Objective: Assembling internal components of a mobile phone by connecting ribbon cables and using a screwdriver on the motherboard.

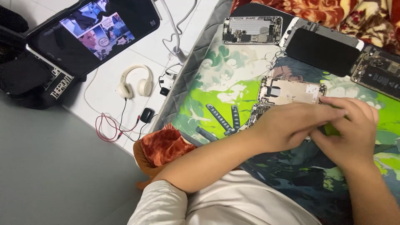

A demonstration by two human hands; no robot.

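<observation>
Both hands, left and right, close over a small part on the mat, just below the gold phone frame; what they pinch is hidden. A slip could flick it among the open phones.

Soft, even indoor light filled the view, bright on the green printed mat and leaving only faint shadows under the hands resting on it. Left of the mat, a tablet screen glowed without harsh glare. The hands looked slightly blurred, and the far corners beyond the mat dimmed.
</observation>
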